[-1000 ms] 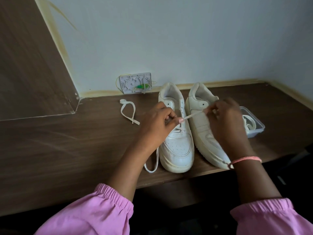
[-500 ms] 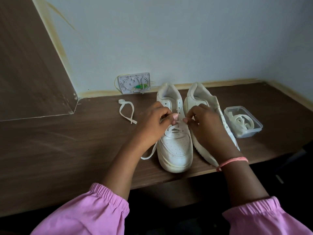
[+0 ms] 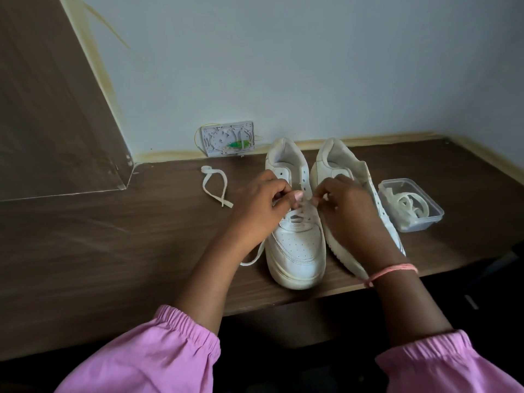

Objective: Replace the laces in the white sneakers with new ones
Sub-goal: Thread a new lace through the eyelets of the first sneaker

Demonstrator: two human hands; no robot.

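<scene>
Both hands meet over left sneaker (image 3: 296, 239): left hand (image 3: 259, 209) & right hand (image 3: 344, 207) each pinch the lace (image 3: 304, 204) at its eyelets. Right sneaker (image 3: 337, 165) sits just beside, w/ both toes near bench (image 3: 113, 251) front edge. Loose lace (image 3: 214, 185) lies towards back edge; tub of laces (image 3: 411, 204) right.

left hand (image 3: 259, 205): fingers curled, pinching | right hand (image 3: 344, 207): fingers curled, pinching
</scene>
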